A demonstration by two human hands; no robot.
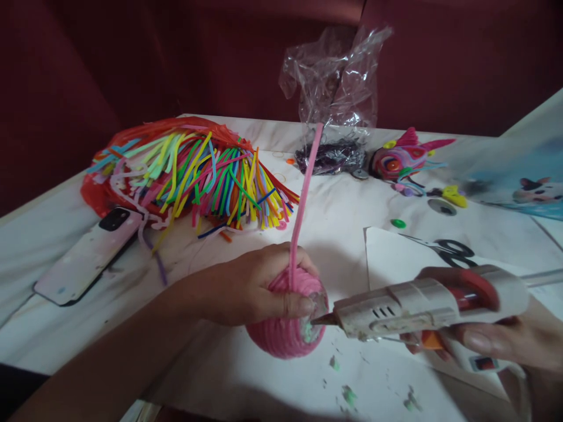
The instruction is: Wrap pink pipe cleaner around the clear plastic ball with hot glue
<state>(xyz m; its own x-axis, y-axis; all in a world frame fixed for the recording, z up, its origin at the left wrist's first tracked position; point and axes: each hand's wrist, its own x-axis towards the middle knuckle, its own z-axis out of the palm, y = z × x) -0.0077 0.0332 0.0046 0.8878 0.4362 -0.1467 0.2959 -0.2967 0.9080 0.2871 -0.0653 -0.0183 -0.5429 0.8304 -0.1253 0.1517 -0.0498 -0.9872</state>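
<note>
My left hand point(259, 287) is closed round a ball wrapped in pink pipe cleaner point(281, 340), with the thumb lying across its top. From under the fingers a free pink pipe cleaner end point(305, 193) sticks upward. On the ball's right side a pale, glossy patch without wrapping shows. My right hand point(497, 340) grips a white and red hot glue gun point(404, 308) by its handle, fingers near the orange trigger. The gun's nozzle points left and is at the bare patch; whether it touches cannot be made out.
A red bag of colourful pipe cleaners point(211, 181) lies at the back left, beside a phone point(90, 255). Behind stand a clear plastic bag point(336, 105) and a pink craft figure point(400, 158). Black-handled scissors point(455, 252) rest on white paper point(387, 252) at the right.
</note>
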